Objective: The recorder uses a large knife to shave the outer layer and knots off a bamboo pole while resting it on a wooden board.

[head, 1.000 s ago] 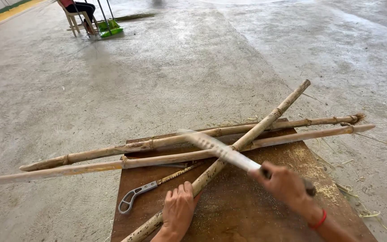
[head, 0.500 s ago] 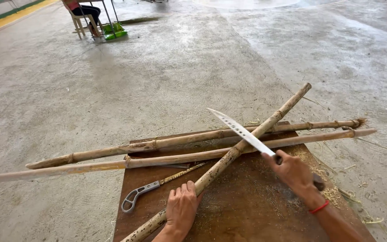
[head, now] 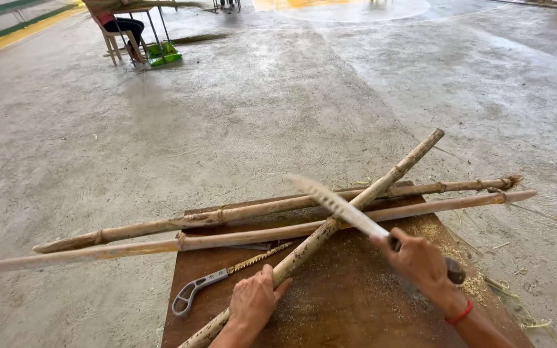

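Compared with half a second earlier, the long steel blade of the machete (head: 340,209) has been lowered from its raised position and is now seen blurred, just above the diagonal pale bamboo pole (head: 330,232). The left hand (head: 253,303) has stayed on the lower part of that pole.

The diagonal pole is laid across two longer horizontal bamboo poles (head: 253,222), all supported on a brown wooden board (head: 356,303) resting on the concrete floor (head: 259,109). A grey metal hand saw (head: 217,280) lies on the board just left of the left hand. Sawdust is scattered on the board. A seated person on a chair (head: 120,29) is visible far off.

The right hand (head: 420,264), with a red wristband, is clamped on the machete handle. The left hand is closed around the diagonal pole, pressing it down.
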